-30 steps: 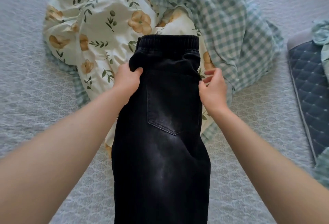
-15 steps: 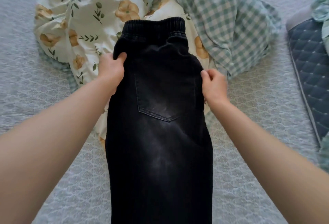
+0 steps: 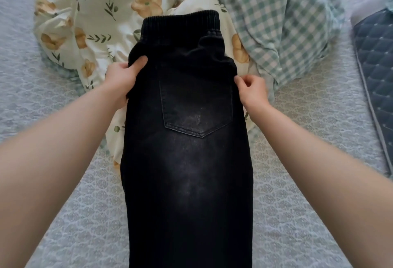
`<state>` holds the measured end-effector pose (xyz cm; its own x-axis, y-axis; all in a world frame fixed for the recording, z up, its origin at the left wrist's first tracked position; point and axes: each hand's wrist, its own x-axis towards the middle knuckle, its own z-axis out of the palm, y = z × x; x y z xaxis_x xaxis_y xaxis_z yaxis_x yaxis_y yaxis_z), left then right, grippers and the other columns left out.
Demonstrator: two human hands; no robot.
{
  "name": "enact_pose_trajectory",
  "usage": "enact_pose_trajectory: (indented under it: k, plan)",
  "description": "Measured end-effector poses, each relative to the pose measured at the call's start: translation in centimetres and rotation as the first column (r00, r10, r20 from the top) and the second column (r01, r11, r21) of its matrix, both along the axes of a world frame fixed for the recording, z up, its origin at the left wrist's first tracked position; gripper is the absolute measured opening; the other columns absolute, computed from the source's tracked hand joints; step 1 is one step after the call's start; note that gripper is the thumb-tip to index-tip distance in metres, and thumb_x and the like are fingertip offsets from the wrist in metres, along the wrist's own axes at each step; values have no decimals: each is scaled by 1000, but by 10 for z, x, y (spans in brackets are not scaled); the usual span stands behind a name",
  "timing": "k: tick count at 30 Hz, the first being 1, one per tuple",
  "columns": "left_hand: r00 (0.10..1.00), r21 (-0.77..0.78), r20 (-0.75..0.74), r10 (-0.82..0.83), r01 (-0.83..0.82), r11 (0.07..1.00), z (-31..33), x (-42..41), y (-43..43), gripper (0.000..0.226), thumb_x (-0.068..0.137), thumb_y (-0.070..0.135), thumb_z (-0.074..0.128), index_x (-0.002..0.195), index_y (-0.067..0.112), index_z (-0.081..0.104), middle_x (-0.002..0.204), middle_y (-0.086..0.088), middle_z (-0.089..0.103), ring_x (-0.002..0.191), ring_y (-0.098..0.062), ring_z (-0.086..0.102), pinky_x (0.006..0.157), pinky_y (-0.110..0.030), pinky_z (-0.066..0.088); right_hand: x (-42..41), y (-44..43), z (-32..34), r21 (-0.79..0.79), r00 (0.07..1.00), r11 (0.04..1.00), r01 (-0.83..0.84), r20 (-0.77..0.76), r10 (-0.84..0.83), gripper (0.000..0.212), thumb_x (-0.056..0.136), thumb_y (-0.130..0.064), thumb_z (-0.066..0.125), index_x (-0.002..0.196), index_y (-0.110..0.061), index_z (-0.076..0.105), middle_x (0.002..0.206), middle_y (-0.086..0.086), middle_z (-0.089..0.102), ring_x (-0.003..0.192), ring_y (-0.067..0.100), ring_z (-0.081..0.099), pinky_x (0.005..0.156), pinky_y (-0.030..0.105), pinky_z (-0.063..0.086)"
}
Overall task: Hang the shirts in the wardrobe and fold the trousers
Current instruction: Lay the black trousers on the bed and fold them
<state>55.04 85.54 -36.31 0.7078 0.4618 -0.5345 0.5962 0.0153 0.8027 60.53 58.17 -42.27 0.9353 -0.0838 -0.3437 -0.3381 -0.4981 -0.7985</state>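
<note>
**On the bed, trousers laid flat for folding**

On the bed, the black trousers point(image 3: 187, 140) lie lengthwise. The waistband is at the far end and the legs run out of view at the near edge. Only one back pocket shows, so they seem to be halved already, leg on leg. The left hand point(image 3: 121, 80) grips the left edge below the waistband, thumb on top and fingers tucked under. The right hand point(image 3: 253, 91) has its fingers curled, and its fingertips meet the right seam in what looks like a pinch.

The step in hand, I judge, is squaring the upper part before the cross fold. The cloth bunches under the waistband on the right. The next move calls for smoothing that out, then bringing the hems or the waistband over.

The waistband rests on a floral cloth point(image 3: 95, 23), with a check cloth point(image 3: 276, 23) just beside it. Both sit on the bed cover point(image 3: 63, 214). A navy quilted pad point(image 3: 376, 54) lies well apart on the right.
</note>
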Motion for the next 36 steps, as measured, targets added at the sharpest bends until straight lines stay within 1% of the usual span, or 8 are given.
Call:
enact_pose_trajectory:
  k: [3,8,11,14,19,24,28,36]
  plan:
    - [1000,-244,-7,-5,3,970,-1,-27,7,40,89,45,67,115,15,68,106,1,75,94,-17,73,73,-30,59,-19,-11,3,150,996,988,33,-92,-19,27,97,-38,53,82,-18,62,80,-4,64,78,14,62,79,34,55]
    - [994,-350,90,60,-25,936,-14,-89,20,30,95,22,62,123,12,61,94,6,73,85,-7,69,67,-21,56,-84,-42,-11,274,942,961,-30,-315,119,45,96,-54,46,106,-17,70,107,6,72,97,18,68,88,43,55]
    - [999,-298,37,16,-4,955,-27,-136,17,41,90,16,65,129,6,57,111,-4,71,94,-12,71,73,-22,58,-130,-62,-26,330,884,944,4,-442,151,41,96,-55,46,101,-23,72,108,-7,73,102,11,68,89,32,53]
    - [1000,-265,9,11,-8,964,-37,-179,9,45,83,16,71,125,4,61,117,-8,70,107,-19,69,84,-25,56,-162,-78,-38,410,848,901,140,-520,105,45,96,-57,43,111,-25,71,115,-9,71,111,12,64,97,38,49]
    - [997,-102,45,63,-59,993,-43,-211,-6,26,83,20,77,106,13,70,108,-5,74,106,-21,69,97,-34,51,-181,-91,-32,468,870,867,172,-484,89,33,99,-36,53,113,-10,67,90,-3,69,80,16,63,66,28,52]
    - [998,-18,45,32,-31,999,-48,-226,-26,24,85,23,76,102,7,70,103,-8,75,100,-22,71,98,-41,52,-180,-91,-18,467,860,874,131,-493,134,34,97,-29,59,117,-3,67,97,0,73,84,16,68,78,32,51]
    - [999,52,20,40,-41,998,-50,-231,-32,10,92,27,68,95,18,70,100,0,74,99,-16,70,99,-42,52,-179,-93,-4,344,782,936,76,-603,159,54,87,-46,67,115,0,64,110,9,72,97,21,71,86,39,57]
    - [995,102,42,92,-95,990,-48,-230,-30,7,94,28,64,90,22,64,102,0,69,102,-20,67,99,-45,52,-193,-105,14,599,709,708,375,-677,197,34,101,-32,46,121,-13,65,120,9,69,108,25,67,92,42,48]
